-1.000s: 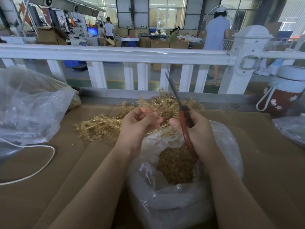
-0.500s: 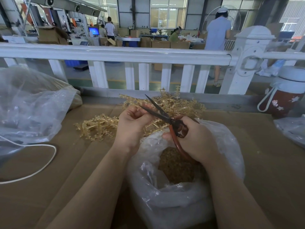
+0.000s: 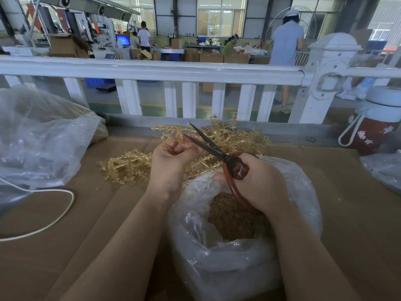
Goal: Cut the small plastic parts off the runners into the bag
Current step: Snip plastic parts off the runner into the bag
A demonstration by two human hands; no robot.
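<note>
The runner (image 3: pixel 171 129), a pale amber plastic strip with small parts along it, is pinched in the curled fingers of the left hand (image 3: pixel 171 161). Its long axis runs roughly level, its free end pointing left and slightly away from the person, above the heap of runners (image 3: pixel 130 164) on the table (image 3: pixel 65 246).

The right hand (image 3: pixel 258 181) grips the red handles of the scissors (image 3: pixel 217 148), fingers curled through the loops. The dark blades are parted and point up and to the left, their tips at the runner just beyond the left fingertips; whether a blade touches the plastic is hard to tell.

Directly below both hands stands the open clear bag (image 3: pixel 227 268), with cut parts (image 3: pixel 234 218) piled inside it.

Another clear bag (image 3: pixel 39 144) lies at the left with a white cord (image 3: pixel 52 224) beside it. A white railing (image 3: pixel 152 70) runs along the far edge, and a red flask (image 3: pixel 375 127) with star and flower stickers stands at the right. No readable writing shows anywhere.
</note>
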